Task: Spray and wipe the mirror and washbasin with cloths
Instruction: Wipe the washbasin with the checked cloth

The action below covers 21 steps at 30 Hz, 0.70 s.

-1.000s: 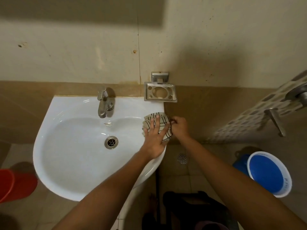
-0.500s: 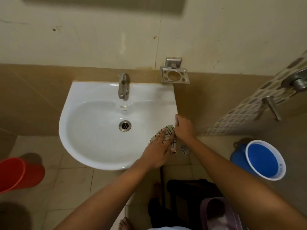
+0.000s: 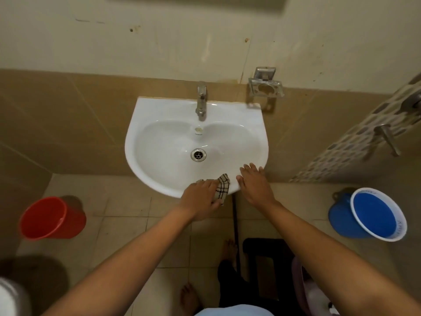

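Beige wall tiles and a tiled floor (image 3: 118, 226) surround a white washbasin (image 3: 164, 179) mounted on the wall, with a metal tap (image 3: 201, 100) at its rear edge and a drain (image 3: 198, 154) at the centre of the bowl.

Left hand (image 3: 200, 199): the fingers are bent down over a checked cloth (image 3: 222, 189) and press it onto the front rim of the washbasin. Part of the cloth protrudes to the right of the fingers and lies on the rim. The back of the hand faces the camera; the forearm extends from the lower left toward the front edge of the basin.

Right hand (image 3: 254, 185): the fingers (image 3: 248, 169) are straight and slightly spread, lying flat on the front right rim of the washbasin. This hand holds nothing. It sits just beside the cloth, not touching it. The forearm extends from the lower right.

Surroundings: a metal soap holder (image 3: 265, 86) is fixed to the wall above the right rear corner of the basin. A red bucket (image 3: 51, 218) stands on the floor to the left, well apart from the basin. A blue bucket (image 3: 373, 215) with a white rim stands on the floor to the right. Bare feet (image 3: 189, 297) are visible below the basin. A strip of the mirror is barely visible at the top edge of the view.
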Each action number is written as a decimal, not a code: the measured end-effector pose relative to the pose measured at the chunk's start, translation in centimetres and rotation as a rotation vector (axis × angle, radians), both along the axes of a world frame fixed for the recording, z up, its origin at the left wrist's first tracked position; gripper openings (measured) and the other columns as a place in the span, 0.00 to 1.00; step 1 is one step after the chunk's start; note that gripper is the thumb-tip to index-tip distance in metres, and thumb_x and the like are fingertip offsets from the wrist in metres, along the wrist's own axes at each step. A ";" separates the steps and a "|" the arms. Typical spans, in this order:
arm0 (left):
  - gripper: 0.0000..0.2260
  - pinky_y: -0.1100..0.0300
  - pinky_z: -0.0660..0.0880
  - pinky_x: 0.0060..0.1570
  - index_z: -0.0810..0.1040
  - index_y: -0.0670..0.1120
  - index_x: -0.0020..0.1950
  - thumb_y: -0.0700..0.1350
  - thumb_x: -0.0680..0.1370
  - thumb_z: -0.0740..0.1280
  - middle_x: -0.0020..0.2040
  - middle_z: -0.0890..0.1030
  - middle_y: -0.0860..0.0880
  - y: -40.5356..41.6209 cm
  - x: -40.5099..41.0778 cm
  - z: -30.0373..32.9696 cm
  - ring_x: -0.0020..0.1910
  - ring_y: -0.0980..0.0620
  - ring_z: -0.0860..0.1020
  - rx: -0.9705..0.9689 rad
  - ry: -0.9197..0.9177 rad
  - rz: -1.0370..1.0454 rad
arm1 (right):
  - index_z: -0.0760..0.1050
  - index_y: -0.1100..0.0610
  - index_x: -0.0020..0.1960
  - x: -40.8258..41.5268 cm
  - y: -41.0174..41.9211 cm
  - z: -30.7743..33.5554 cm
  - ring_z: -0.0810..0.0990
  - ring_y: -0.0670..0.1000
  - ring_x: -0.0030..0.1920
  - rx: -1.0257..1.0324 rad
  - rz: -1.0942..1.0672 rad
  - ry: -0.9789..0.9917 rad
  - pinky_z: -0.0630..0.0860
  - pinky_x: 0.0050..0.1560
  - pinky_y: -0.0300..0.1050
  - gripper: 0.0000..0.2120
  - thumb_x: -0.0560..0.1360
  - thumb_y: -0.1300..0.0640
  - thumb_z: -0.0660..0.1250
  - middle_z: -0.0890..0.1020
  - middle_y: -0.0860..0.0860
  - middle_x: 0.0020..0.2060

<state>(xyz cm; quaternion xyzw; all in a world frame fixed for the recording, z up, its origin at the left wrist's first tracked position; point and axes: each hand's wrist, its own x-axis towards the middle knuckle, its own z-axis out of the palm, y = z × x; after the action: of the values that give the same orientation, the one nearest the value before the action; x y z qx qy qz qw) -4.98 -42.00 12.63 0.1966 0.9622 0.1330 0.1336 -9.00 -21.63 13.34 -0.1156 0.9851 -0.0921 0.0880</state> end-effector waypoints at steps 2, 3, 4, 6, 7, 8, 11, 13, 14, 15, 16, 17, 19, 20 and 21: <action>0.29 0.51 0.69 0.63 0.64 0.46 0.75 0.60 0.78 0.57 0.70 0.73 0.46 -2.5 0.5 0.2 0.66 0.46 0.72 -0.029 0.019 -0.004 | 0.72 0.61 0.65 0.5 -0.5 -0.2 0.63 0.59 0.73 0.028 -0.006 -0.002 0.57 0.72 0.59 0.23 0.82 0.50 0.46 0.74 0.57 0.66; 0.30 0.51 0.70 0.62 0.66 0.47 0.73 0.62 0.77 0.55 0.68 0.75 0.47 -3.8 0.5 0.3 0.64 0.46 0.73 -0.048 0.028 -0.006 | 0.74 0.60 0.63 0.7 -0.5 -0.2 0.64 0.59 0.72 0.037 -0.007 -0.006 0.58 0.72 0.59 0.26 0.81 0.48 0.42 0.75 0.57 0.65; 0.31 0.52 0.70 0.61 0.69 0.47 0.71 0.64 0.74 0.54 0.66 0.76 0.47 -5.3 0.5 0.4 0.62 0.46 0.74 -0.063 0.038 -0.007 | 0.75 0.59 0.61 0.8 -0.6 -0.3 0.64 0.59 0.72 0.042 -0.005 -0.006 0.58 0.71 0.59 0.29 0.80 0.46 0.40 0.76 0.56 0.63; 0.30 0.52 0.70 0.61 0.71 0.49 0.68 0.64 0.73 0.54 0.62 0.78 0.48 -8.3 0.3 0.4 0.59 0.47 0.74 -0.077 0.062 -0.019 | 0.76 0.59 0.58 0.9 -0.6 -0.3 0.65 0.58 0.71 0.041 -0.008 -0.010 0.58 0.71 0.58 0.29 0.81 0.45 0.40 0.77 0.55 0.61; 0.28 0.53 0.69 0.62 0.72 0.49 0.67 0.64 0.73 0.55 0.60 0.79 0.49 -9.8 0.2 0.3 0.58 0.48 0.74 -0.079 0.078 -0.027 | 0.76 0.58 0.58 0.9 -0.6 -0.3 0.65 0.58 0.71 0.040 -0.009 -0.016 0.58 0.71 0.58 0.26 0.82 0.47 0.43 0.77 0.55 0.61; 0.26 0.53 0.67 0.64 0.72 0.50 0.66 0.63 0.74 0.55 0.60 0.79 0.49 -11.3 -0.1 0.3 0.59 0.48 0.74 -0.079 0.092 -0.034 | 0.76 0.58 0.58 0.9 -0.6 -0.4 0.65 0.57 0.71 0.037 -0.004 -0.018 0.58 0.71 0.58 0.23 0.83 0.48 0.46 0.77 0.55 0.61; 0.29 0.51 0.62 0.71 0.71 0.49 0.69 0.64 0.75 0.52 0.64 0.78 0.48 -15.0 -1.1 0.8 0.64 0.48 0.72 -0.128 0.086 -0.031 | 0.75 0.58 0.61 1.0 -0.5 -0.2 0.63 0.57 0.73 0.029 0.007 -0.031 0.55 0.73 0.57 0.21 0.84 0.49 0.47 0.76 0.54 0.63; 0.33 0.50 0.58 0.74 0.70 0.48 0.71 0.65 0.73 0.48 0.68 0.76 0.47 -16.0 -1.9 1.1 0.68 0.47 0.70 -0.181 0.053 -0.012 | 0.74 0.59 0.63 1.1 -0.4 -0.1 0.61 0.57 0.73 0.029 0.023 -0.041 0.53 0.73 0.57 0.22 0.84 0.49 0.47 0.76 0.55 0.64; 0.35 0.50 0.56 0.74 0.70 0.48 0.71 0.65 0.72 0.47 0.69 0.76 0.47 -16.1 -2.1 1.1 0.69 0.47 0.70 -0.199 0.039 0.000 | 0.74 0.59 0.63 1.1 -0.3 -0.1 0.61 0.57 0.73 0.025 0.032 -0.044 0.52 0.73 0.57 0.23 0.84 0.48 0.46 0.76 0.55 0.64; 0.35 0.50 0.55 0.75 0.71 0.49 0.71 0.65 0.72 0.46 0.69 0.76 0.48 -15.8 -2.2 1.1 0.69 0.48 0.70 -0.212 0.034 0.012 | 0.74 0.59 0.63 1.1 -0.2 -0.1 0.62 0.57 0.73 0.020 0.033 -0.045 0.53 0.73 0.57 0.26 0.83 0.46 0.44 0.76 0.55 0.64; 0.35 0.50 0.55 0.75 0.72 0.49 0.70 0.64 0.72 0.45 0.69 0.76 0.48 -15.4 -2.1 1.0 0.69 0.48 0.70 -0.220 0.037 0.029 | 0.75 0.58 0.62 1.0 -0.1 -0.2 0.63 0.57 0.73 0.017 0.036 -0.031 0.53 0.73 0.57 0.29 0.82 0.44 0.41 0.77 0.54 0.63; 0.35 0.49 0.56 0.75 0.73 0.49 0.70 0.64 0.72 0.45 0.68 0.76 0.49 -14.8 -1.9 0.9 0.69 0.48 0.70 -0.223 0.046 0.048 | 0.75 0.58 0.61 1.0 0.0 -0.3 0.64 0.57 0.72 0.017 0.039 -0.012 0.54 0.73 0.57 0.32 0.80 0.43 0.38 0.78 0.54 0.62; 0.34 0.47 0.59 0.73 0.74 0.51 0.68 0.63 0.73 0.44 0.67 0.77 0.50 -13.3 -1.5 0.9 0.67 0.48 0.72 -0.235 0.046 0.074 | 0.75 0.57 0.59 1.1 0.1 -0.7 0.66 0.57 0.71 0.012 0.048 0.025 0.56 0.72 0.58 0.32 0.79 0.43 0.37 0.79 0.54 0.59; 0.34 0.48 0.61 0.71 0.75 0.52 0.68 0.64 0.73 0.42 0.67 0.77 0.51 -12.2 -1.4 0.9 0.66 0.48 0.72 -0.238 0.034 0.078 | 0.76 0.58 0.59 1.1 0.2 -0.9 0.67 0.58 0.70 0.004 0.051 0.036 0.57 0.72 0.59 0.31 0.79 0.44 0.39 0.79 0.54 0.58; 0.34 0.48 0.64 0.69 0.75 0.52 0.68 0.64 0.74 0.41 0.67 0.78 0.51 -10.9 -1.3 0.9 0.66 0.48 0.73 -0.231 0.015 0.079 | 0.76 0.58 0.59 1.1 0.2 -1.0 0.67 0.58 0.70 -0.005 0.053 0.047 0.58 0.72 0.60 0.30 0.80 0.44 0.40 0.80 0.54 0.58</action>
<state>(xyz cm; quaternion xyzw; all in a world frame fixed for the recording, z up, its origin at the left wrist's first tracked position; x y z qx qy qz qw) -6.33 -52.87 13.49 0.1428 0.9790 0.0249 0.1430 -7.88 -21.41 12.30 -0.1439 0.9833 -0.0893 0.0668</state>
